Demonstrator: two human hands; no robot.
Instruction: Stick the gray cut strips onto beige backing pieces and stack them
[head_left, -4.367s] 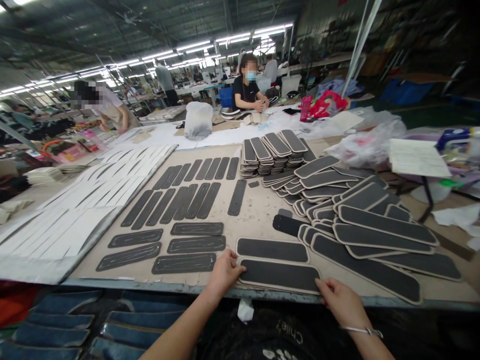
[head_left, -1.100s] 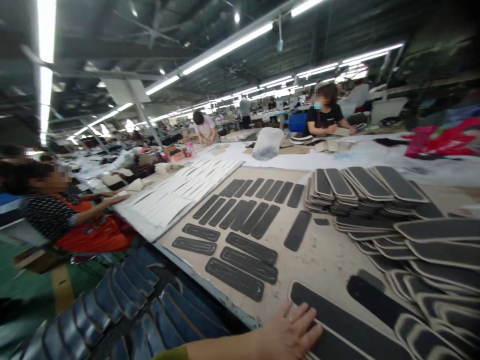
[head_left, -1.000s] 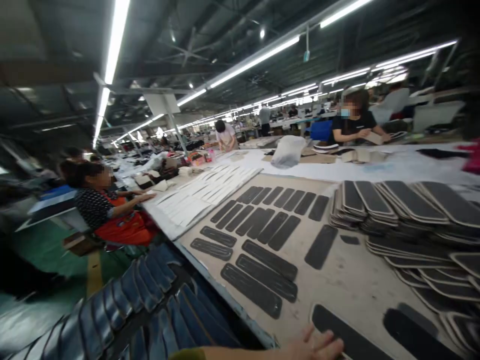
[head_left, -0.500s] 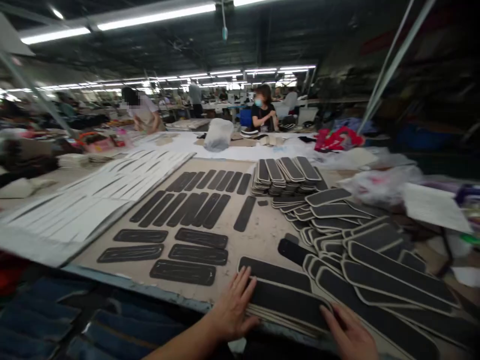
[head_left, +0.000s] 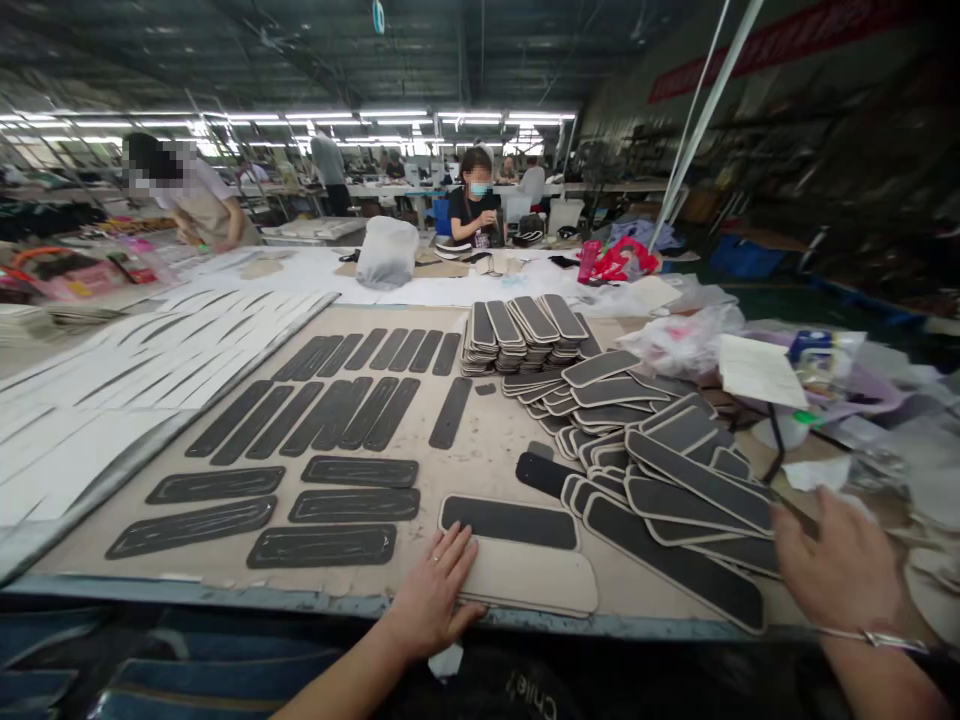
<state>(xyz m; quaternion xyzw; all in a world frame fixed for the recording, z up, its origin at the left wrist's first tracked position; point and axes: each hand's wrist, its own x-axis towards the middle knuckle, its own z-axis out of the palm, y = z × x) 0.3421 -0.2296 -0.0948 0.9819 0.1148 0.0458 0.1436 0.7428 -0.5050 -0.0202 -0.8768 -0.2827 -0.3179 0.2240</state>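
Left hand (head_left: 439, 590): unclenched, flat on beige pad's (head_left: 536, 578) 9 o'clock end | beige pad: table's (head_left: 484, 450) 6 o'clock edge, dark pad (head_left: 510, 523) at its 12 | right hand (head_left: 840, 560): fingers parted, pile's (head_left: 701, 470) 4 o'clock, contact unclear

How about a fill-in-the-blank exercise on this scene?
The left hand lies over the ____ end of the plain beige panel.
The silver bracelet circles the camera wearer's ____ wrist.
The loose heap of bordered panels lies to the ____ of the dark strips.
The banner at upper right is ____.

Missing words: left; right; right; red.
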